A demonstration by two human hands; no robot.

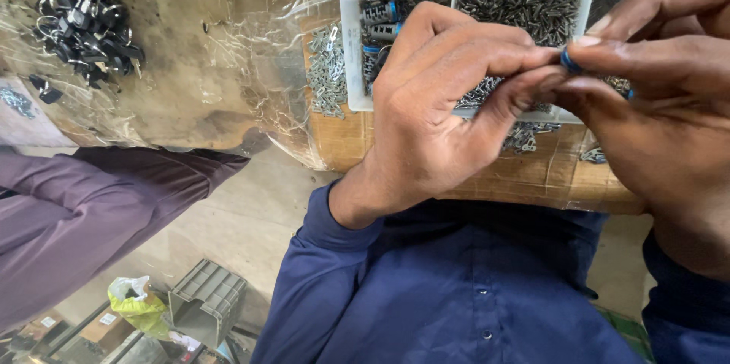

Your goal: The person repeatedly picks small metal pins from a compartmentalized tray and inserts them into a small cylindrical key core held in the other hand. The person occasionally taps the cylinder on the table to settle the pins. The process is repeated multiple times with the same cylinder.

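1. Your left hand [441,113] and right hand [661,98] meet fingertip to fingertip, both pinched on a small blue ring [570,60].
2. The blue ring sits between the thumbs and forefingers of both hands, held just above the front edge of the white divided tray [351,45].
3. The tray's compartments hold heaps of small silver metal parts [525,11]; one compartment, just left of your left hand, holds parts with blue bands [380,22].
4. A loose heap of metal clips [327,68] lies just left of the tray, on the plastic-covered tabletop [213,68].
5. A pile of black parts [84,26] lies well left of the tray, at the far end of the tabletop.
6. Another person's purple sleeve [84,212] shows below the tabletop, well left of the tray.
7. Your blue shirt [456,288] fills the space below the tray.
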